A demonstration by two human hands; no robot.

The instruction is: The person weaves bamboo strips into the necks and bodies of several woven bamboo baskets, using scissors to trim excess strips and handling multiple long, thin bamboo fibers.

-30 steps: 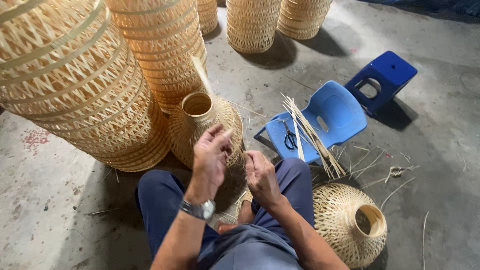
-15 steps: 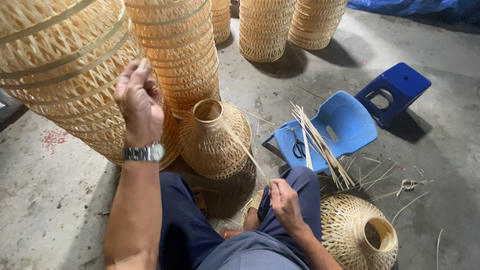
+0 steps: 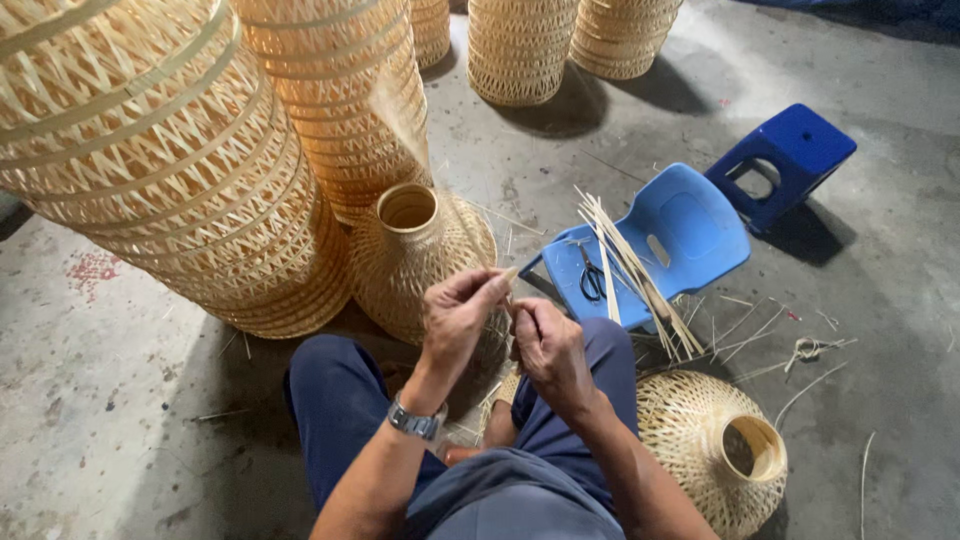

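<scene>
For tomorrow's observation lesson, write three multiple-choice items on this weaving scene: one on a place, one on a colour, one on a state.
1. Where do the scissors lie?
A on the light blue chair
B on the floor
C inside a basket

2. What colour is the stool?
A red
B dark blue
C green

3. How does the woven shade at lower right rest?
A upright
B hanging
C on its side

Answers: 1 A, they sit on the seat beside the bamboo strips. 2 B, its top is deep blue. 3 C, its opening faces sideways.
</scene>
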